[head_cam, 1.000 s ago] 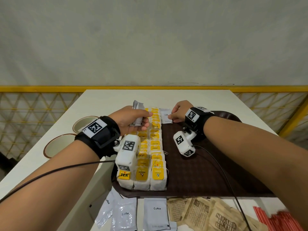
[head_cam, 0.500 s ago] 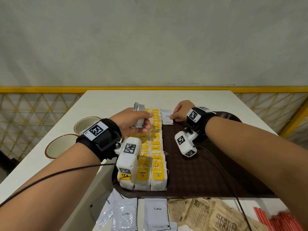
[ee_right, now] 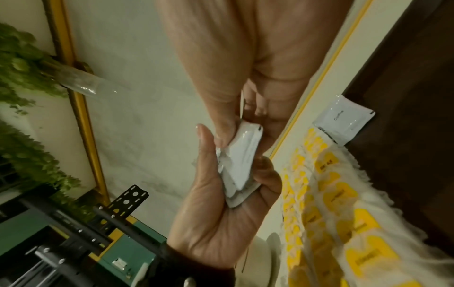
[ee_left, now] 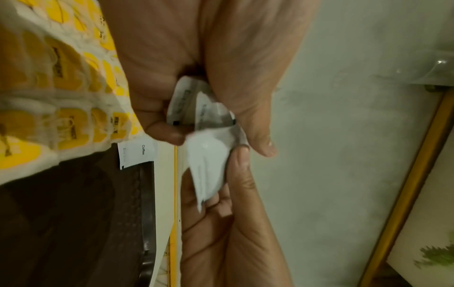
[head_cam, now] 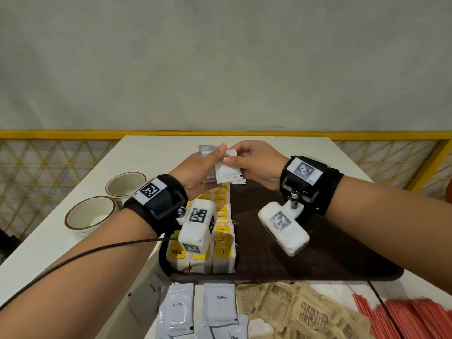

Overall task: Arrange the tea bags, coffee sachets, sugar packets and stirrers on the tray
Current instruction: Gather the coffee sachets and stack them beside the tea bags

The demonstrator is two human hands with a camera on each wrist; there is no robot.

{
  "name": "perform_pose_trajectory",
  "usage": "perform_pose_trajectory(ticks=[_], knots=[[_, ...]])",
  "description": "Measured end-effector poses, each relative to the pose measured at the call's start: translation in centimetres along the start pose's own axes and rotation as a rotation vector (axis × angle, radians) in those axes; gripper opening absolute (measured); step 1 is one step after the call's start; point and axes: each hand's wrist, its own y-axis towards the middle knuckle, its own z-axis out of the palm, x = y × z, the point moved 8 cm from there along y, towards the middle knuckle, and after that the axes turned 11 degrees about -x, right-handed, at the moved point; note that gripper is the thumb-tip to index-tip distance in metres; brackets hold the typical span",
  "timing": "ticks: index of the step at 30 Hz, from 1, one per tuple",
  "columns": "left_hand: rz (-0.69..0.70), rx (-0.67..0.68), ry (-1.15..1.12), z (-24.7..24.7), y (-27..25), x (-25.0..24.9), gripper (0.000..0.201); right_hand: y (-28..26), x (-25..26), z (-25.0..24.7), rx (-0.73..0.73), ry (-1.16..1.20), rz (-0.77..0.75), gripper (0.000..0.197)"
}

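Note:
My left hand (head_cam: 204,166) grips a small stack of white coffee sachets (head_cam: 226,173) above the far end of the brown tray (head_cam: 305,255). My right hand (head_cam: 232,155) pinches the top corner of the front sachet (ee_left: 209,155) of that stack. In the right wrist view the stack (ee_right: 242,161) lies in the left palm under its thumb. One coffee sachet (ee_right: 343,120) lies flat on the tray's far end, beside the rows of yellow-tagged tea bags (head_cam: 221,228) that fill the tray's left side.
Loose coffee sachets (head_cam: 220,304), brown sugar packets (head_cam: 308,311) and red stirrers (head_cam: 411,314) lie on the table in front of the tray. Two brown-rimmed cups (head_cam: 90,216) stand to the left. The tray's right part is bare.
My right hand let go of the sachet laid on the tray's far end and moved left to the stack. Both hands rose and met; the right now pinches the front sachet.

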Motion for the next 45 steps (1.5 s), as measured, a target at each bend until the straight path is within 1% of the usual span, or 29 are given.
perform_pose_trajectory(ticks=[2, 3, 6, 10, 11, 12, 14, 16, 19, 21, 23, 24, 26, 29, 32, 35, 38, 40, 43, 44, 45], knots=[[0.005, 0.006, -0.036, 0.6, -0.4, -0.3, 0.059, -0.4, 0.0, -0.3, -0.026, 0.012, 0.013, 0.016], [0.011, -0.003, -0.054, 0.7, -0.6, -0.5, 0.064, -0.6, 0.1, -0.4, -0.037, 0.022, 0.017, 0.018], [0.013, -0.024, -0.106, 0.9, -0.8, -0.7, 0.063, -0.9, 0.7, -1.1, -0.105, 0.005, -0.018, 0.023], [0.005, -0.006, -0.044, 1.2, -1.1, -0.3, 0.064, -1.1, 0.9, -1.7, -0.17, 0.014, -0.033, 0.029], [0.011, 0.003, -0.026, 1.3, -1.2, -0.4, 0.063, -1.1, 0.9, -1.9, -0.187, 0.024, -0.04, 0.029], [0.02, 0.011, -0.019, 1.4, -1.4, -0.4, 0.058, -1.1, 0.9, -2.1, -0.204, 0.036, -0.05, 0.029], [0.042, 0.04, -0.023, 1.5, -1.7, -0.6, 0.039, -1.2, 1.1, -2.4, -0.23, 0.06, -0.065, 0.026], [0.048, 0.043, -0.037, 1.2, -1.9, -0.6, 0.028, -1.5, 1.4, -2.4, -0.213, 0.089, -0.063, 0.019], [0.05, -0.014, -0.044, 0.1, -1.8, -0.8, 0.025, -1.9, 1.4, -2.2, -0.107, 0.123, -0.016, 0.011], [0.053, -0.03, -0.036, -0.2, -1.8, -0.9, 0.029, -2.4, 1.1, -2.1, -0.052, 0.128, 0.031, 0.015], [0.061, -0.022, -0.019, 0.0, -1.9, -1.0, 0.029, -2.7, 1.1, -1.9, -0.027, 0.146, 0.054, 0.018], [0.073, -0.012, -0.012, 0.3, -2.0, -1.1, 0.031, -2.8, 1.1, -1.8, -0.026, 0.152, 0.05, 0.019], [0.099, -0.011, -0.01, 0.9, -2.1, -1.4, 0.042, -2.9, 1.4, -1.4, -0.032, 0.157, 0.036, 0.018], [0.109, -0.054, -0.013, 1.2, -2.1, -1.8, 0.056, -3.1, 1.7, -0.9, -0.02, 0.14, 0.024, 0.014], [0.12, -0.068, 0.01, 1.5, -1.9, -2.1, 0.06, -2.8, 1.7, -1.1, -0.054, 0.14, 0.017, 0.012], [0.16, -0.074, 0.047, 1.8, -1.5, -2.6, 0.051, -2.4, 1.4, -1.5, -0.078, 0.109, 0.033, 0.011], [0.17, -0.081, 0.121, 1.8, -0.7, -2.7, 0.046, -2.3, 0.7, -1.8, -0.035, 0.069, 0.115, 0.008], [0.174, -0.068, 0.191, 1.7, 0.2, -2.9, 0.041, -1.8, 0.3, -2.6, -0.037, 0.088, 0.14, 0.008], [0.147, -0.118, 0.302, 0.6, 2.2, -2.9, 0.02, -0.2, -1.1, -4.7, -0.163, 0.088, 0.159, 0.015], [0.132, -0.142, 0.36, 0.0, 3.2, -2.8, 0.018, 0.2, -1.9, -5.4, -0.216, 0.054, 0.173, 0.017], [0.122, -0.157, 0.437, -0.5, 4.2, -2.7, 0.021, 0.7, -2.9, -6.1, -0.26, 0.01, 0.196, 0.019]])
